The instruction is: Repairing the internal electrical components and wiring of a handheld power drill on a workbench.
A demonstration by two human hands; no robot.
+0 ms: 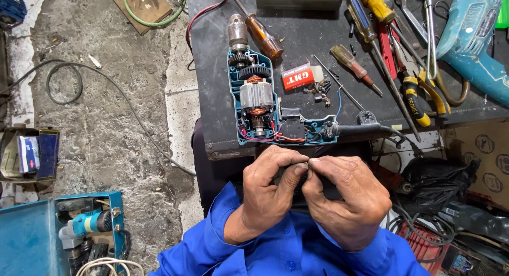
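Observation:
My left hand (pixel 270 194) and my right hand (pixel 347 199) meet fingertip to fingertip just below the table's front edge, pinching a tiny dark part (pixel 309 162) between them; what the part is cannot be made out. Right above them lies an opened teal electric drill (pixel 260 98), its cover off, showing the gears, the copper motor armature, the black switch and red wires. Its black cord (pixel 366 129) runs off to the right. A small red and white box (pixel 298 76) and several small loose parts (pixel 321 92) lie beside the drill.
On the dark metal table (pixel 307 37) lie screwdrivers (pixel 259 33), yellow-handled pliers (pixel 419 95) and a second teal power tool (pixel 472 40) at the far right. The concrete floor at left has cables, an open blue toolcase (pixel 58 233) holding a drill, and a small box (pixel 32 154).

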